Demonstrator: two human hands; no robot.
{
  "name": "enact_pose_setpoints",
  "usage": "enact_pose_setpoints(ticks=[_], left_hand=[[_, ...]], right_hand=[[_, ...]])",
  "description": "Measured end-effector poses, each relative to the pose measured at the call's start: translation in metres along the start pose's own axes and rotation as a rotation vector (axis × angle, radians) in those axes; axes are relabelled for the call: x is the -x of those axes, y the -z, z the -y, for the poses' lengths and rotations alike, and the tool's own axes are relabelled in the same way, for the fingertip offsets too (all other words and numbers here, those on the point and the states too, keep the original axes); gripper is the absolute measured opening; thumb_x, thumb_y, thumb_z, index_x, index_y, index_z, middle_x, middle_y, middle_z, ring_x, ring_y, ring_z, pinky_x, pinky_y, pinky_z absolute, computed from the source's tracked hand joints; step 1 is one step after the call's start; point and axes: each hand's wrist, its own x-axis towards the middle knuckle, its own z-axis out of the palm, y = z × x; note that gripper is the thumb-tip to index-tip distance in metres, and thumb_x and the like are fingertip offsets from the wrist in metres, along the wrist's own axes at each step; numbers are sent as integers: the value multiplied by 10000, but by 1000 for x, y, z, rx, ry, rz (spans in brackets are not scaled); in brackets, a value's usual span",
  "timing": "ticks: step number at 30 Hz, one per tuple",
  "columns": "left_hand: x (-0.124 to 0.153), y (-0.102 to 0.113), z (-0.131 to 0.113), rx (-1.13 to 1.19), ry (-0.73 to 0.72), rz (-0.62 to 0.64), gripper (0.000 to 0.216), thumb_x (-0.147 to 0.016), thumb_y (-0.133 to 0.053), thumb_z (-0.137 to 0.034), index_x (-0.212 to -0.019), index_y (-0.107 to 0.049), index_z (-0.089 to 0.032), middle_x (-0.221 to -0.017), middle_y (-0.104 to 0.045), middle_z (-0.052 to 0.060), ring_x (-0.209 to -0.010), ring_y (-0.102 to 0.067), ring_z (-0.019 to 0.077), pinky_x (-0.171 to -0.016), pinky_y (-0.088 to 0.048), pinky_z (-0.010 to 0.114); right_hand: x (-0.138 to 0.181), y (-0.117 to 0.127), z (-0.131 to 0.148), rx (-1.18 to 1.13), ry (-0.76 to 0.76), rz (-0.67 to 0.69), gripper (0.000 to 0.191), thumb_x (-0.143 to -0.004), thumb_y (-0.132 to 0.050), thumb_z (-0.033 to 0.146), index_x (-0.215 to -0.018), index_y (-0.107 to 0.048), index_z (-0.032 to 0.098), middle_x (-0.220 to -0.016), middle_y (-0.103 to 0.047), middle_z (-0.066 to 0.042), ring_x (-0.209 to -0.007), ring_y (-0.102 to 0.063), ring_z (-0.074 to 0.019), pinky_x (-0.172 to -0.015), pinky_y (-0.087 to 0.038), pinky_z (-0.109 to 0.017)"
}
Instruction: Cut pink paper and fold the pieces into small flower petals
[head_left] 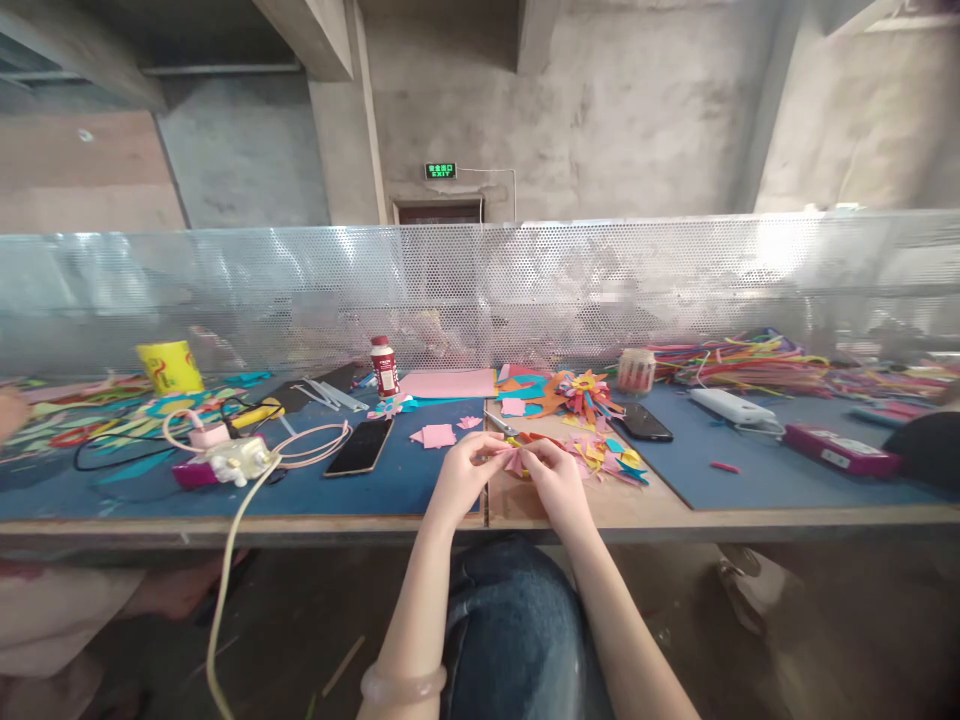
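Observation:
My left hand [471, 470] and my right hand [553, 478] meet above the front of the table. Between their fingertips they pinch a small piece of pink paper [514, 463], mostly hidden by the fingers. Just right of my right hand lies a heap of yellow, pink and blue paper scraps [611, 460]. Behind the hands sits a layered paper flower [586, 395] in red, orange and purple. Pink paper squares [438, 436] are stacked on the blue mat left of my left hand, and another pink square [514, 407] lies beyond the hands.
Dark phones lie at left [360, 447] and right [645, 422]. A power strip [225, 462] with cables stands left, near a yellow can [170, 368]. A red bottle [384, 367], a jar [636, 371] and colourful strips [750, 362] line the back, before a perforated metal screen [300, 290].

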Motion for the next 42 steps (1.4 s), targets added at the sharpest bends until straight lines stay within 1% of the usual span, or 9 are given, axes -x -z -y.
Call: enact_pose_setpoints(ticks=[6, 9, 11, 15, 19, 31, 35, 40, 42], left_hand=[[3, -1, 1, -96, -85, -61, 191, -750, -573, -332, -849, -698, -227, -1099, -602, 61, -1014, -555, 208, -816, -482, 313], [4, -2, -1, -151, -119, -62, 194, -764, -554, -316, -871, -697, -242, -1129, -595, 53, -1022, -554, 212, -824, -481, 322], [5, -2, -3, -136, -124, -44, 189, -765, -549, -303, -863, -696, -234, -1095, -614, 54, -1001, -566, 212, -821, -483, 324], [6, -3, -4, -50, -88, 0, 189, -769, -540, -286, -875, -674, -204, -973, -659, 54, -919, -600, 200, -818, -484, 320], [7, -4, -5, -51, -33, 0, 191, -765, -539, -294, -872, -659, -191, -881, -679, 50, -822, -622, 192, -776, -490, 309], [7, -2, -7, 15, 8, 32, 197, -753, -550, -291, -872, -649, -169, -891, -671, 62, -835, -614, 188, -780, -473, 295], [7, -3, -12, 97, 29, 85, 213, -743, -566, -312, -866, -643, -156, -920, -665, 66, -856, -609, 198, -791, -473, 305], [6, 0, -16, 78, 68, 80, 279, -784, -499, -393, -780, -647, -156, -799, -662, 35, -817, -600, 189, -758, -464, 282], [5, 1, -14, 91, 75, 90, 268, -769, -523, -394, -764, -645, -155, -755, -652, 27, -781, -600, 181, -742, -464, 279]], right_hand=[[-1, -1, -2, -5, -9, 2, 165, -665, -455, 228, -574, -576, 163, -571, -573, -2, -584, -521, -139, -582, -393, -234], [-1, -1, -4, -2, -19, -15, 167, -671, -458, 241, -576, -570, 162, -568, -572, -6, -577, -516, -140, -564, -391, -231], [-1, -1, -5, 3, -24, -19, 169, -677, -465, 253, -583, -572, 162, -582, -583, -13, -586, -519, -145, -569, -397, -233], [-1, -1, -5, 25, -23, -20, 157, -668, -477, 244, -584, -583, 164, -622, -608, -25, -616, -531, -153, -600, -409, -241], [-2, -1, -6, 21, -32, -9, 156, -661, -481, 244, -577, -587, 166, -592, -591, -19, -599, -519, -150, -569, -402, -232], [-1, 1, -4, -11, -4, 28, 166, -696, -484, 263, -601, -577, 165, -597, -562, -13, -608, -501, -143, -570, -394, -225], [0, 0, -5, -26, 16, 15, 163, -703, -485, 274, -619, -573, 165, -607, -565, -17, -610, -506, -145, -572, -400, -229], [0, 1, -5, 1, 36, 20, 155, -701, -486, 262, -609, -572, 172, -634, -581, -14, -620, -513, -145, -594, -397, -236], [1, 1, -3, 10, 39, 31, 153, -695, -483, 248, -595, -569, 172, -636, -582, -10, -622, -514, -142, -597, -393, -236]])
